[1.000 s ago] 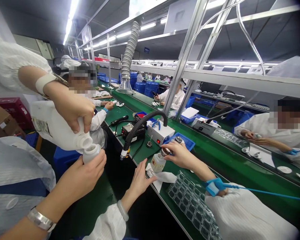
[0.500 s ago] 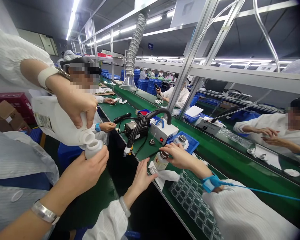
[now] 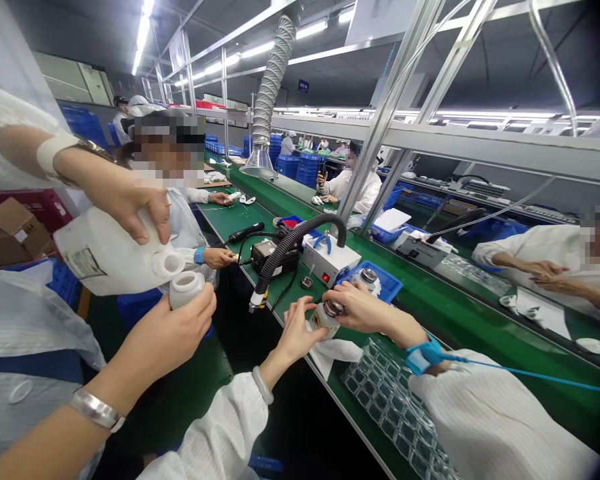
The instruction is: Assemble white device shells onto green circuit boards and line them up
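Note:
My left hand (image 3: 297,333) and my right hand (image 3: 365,310) meet on a small bottle with a metal cap (image 3: 326,319). My right fingers grip the cap, and my left fingers wrap the bottle's side. A white cloth (image 3: 336,353) lies under the bottle on the green bench (image 3: 445,320). A blue strap (image 3: 423,357) circles my right wrist. Off to the left, a co-worker's hand (image 3: 130,203) tilts a white plastic jug (image 3: 105,250) above a small white bottle (image 3: 186,289) held in a second hand (image 3: 165,340).
Near my hands stand a hot-air nozzle on a black hose (image 3: 257,300), a white control box (image 3: 330,260) and a blue tray (image 3: 375,283) holding another capped bottle. A clear blister tray (image 3: 390,407) lies to the right. Seated co-workers line the bench.
My left hand has moved from the cloth onto the bottle. The jug's mouth has risen away from the small white bottle, and the view has shifted slightly.

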Demonstrator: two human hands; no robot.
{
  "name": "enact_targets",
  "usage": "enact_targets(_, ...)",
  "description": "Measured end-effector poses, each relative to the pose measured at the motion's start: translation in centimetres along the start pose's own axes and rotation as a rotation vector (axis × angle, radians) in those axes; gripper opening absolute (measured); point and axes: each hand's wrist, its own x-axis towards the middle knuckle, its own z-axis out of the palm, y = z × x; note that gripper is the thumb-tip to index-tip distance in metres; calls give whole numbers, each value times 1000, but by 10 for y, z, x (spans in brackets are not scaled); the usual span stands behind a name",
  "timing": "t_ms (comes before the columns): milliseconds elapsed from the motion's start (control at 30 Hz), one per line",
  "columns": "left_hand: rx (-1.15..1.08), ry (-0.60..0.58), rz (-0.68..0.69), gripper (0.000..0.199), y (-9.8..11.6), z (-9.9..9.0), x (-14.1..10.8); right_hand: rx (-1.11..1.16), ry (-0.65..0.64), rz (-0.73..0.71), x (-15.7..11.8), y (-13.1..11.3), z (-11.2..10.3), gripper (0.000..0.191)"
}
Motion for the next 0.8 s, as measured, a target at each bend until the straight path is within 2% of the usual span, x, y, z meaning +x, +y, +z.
enact_targets(267, 23, 5, 29, 67, -6, 1, 4, -48, -89, 92, 19, -6, -2, 14)
enact_targets(433, 31, 10, 29, 60, -6, 1, 4, -65, -110, 162, 23, -9, -10, 31)
enact_targets(600, 30, 3, 28, 59, -6, 1, 4, -10, -179, 185, 23, -12, -19, 24)
enact_targets(700, 31, -4, 20, 58, -5, 0, 3, 10, -199, 273, 31, -16, -15, 22)
enact_targets(800, 33, -6, 11, 56, -4, 0, 3, 44, -211, 378, 39, -19, -9, 28)
